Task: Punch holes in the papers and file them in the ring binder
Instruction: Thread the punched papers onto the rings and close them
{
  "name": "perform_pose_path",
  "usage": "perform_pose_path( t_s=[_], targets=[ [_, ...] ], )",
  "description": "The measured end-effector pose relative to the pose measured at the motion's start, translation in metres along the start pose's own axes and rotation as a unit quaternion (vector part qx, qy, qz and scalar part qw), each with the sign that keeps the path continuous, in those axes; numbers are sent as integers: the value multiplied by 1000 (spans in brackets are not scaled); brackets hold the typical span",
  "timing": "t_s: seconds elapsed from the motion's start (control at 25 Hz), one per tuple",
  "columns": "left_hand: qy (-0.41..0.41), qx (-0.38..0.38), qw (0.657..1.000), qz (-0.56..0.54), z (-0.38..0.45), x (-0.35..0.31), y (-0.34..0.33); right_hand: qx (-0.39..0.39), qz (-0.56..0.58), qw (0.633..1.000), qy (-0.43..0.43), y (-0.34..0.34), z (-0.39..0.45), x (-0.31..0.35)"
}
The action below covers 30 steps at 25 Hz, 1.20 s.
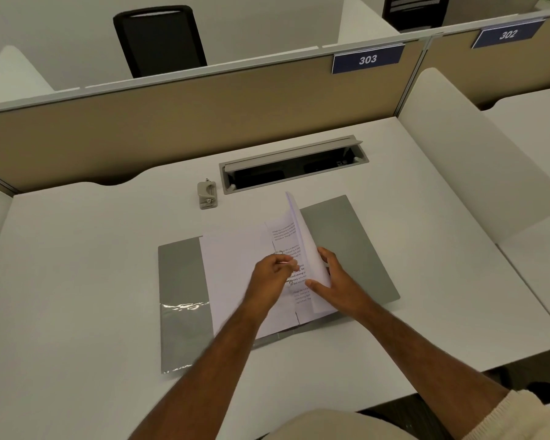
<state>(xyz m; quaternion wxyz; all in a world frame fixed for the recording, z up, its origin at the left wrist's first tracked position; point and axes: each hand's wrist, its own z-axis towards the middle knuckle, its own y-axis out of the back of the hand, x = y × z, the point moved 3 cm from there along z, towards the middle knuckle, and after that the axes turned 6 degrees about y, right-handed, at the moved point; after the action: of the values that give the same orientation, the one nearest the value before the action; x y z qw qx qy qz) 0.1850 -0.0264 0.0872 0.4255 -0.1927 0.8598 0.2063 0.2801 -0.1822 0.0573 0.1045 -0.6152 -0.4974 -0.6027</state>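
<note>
- A white laminate desk [77,281] carries the work; a beige fabric partition [172,122] closes its far edge, and a curved white side panel [477,173] stands at the right.
- A blue number plate reading 303 [367,59] hangs on the partition rail; a black mesh office chair [161,39] stands beyond it.
- A grey metal cable tray with a raised lid [294,163] is recessed in the desk, just beyond the binder.
- A small grey metal hole punch [207,195] sits near the tray's left end, apart from the binder, with nothing between them.
- The flat grey ring binder [346,236] lies open at desk centre; its long axis runs left to right, skewed so the right cover lies farther away. The left cover bears a glossy clear pocket [185,308].
- The white printed paper sheets [235,271] lie on the binder's left half and spine; a stack of them stands curled upward above the spine, edge pointing away from the person.
- A metal ring [278,253] shows just beyond the left fingers.
- The left hand [272,277] has fingers curled at the ring area; whether it grips anything cannot be determined.
- The right hand [334,281] holds the raised stack, thumb in front and fingers behind. The hands are close together.
</note>
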Motion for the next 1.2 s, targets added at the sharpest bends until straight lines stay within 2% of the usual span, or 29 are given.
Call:
perform_pose_path(
  t_s=[0.24, 0.6, 0.92, 1.08, 1.2],
  targets=[
    [40, 3, 999, -3, 11, -5, -20, -2, -12, 1000, 10, -2, 0, 1],
    [35, -25, 999, -25, 4, -7, -14, -9, 19, 1000, 20, 1, -1, -2],
    [-28, -40, 999, 23, -10, -14, 25, -35, 22, 999, 26, 4, -4, -3],
    [-43, -65, 997, -1, -16, -7, 54, -4, 43, 999, 13, 3, -4, -6],
    [-29, -97, 994, -34, -15, 9, 76, -9, 45, 999, 11, 4, -4, -10]
  ],
)
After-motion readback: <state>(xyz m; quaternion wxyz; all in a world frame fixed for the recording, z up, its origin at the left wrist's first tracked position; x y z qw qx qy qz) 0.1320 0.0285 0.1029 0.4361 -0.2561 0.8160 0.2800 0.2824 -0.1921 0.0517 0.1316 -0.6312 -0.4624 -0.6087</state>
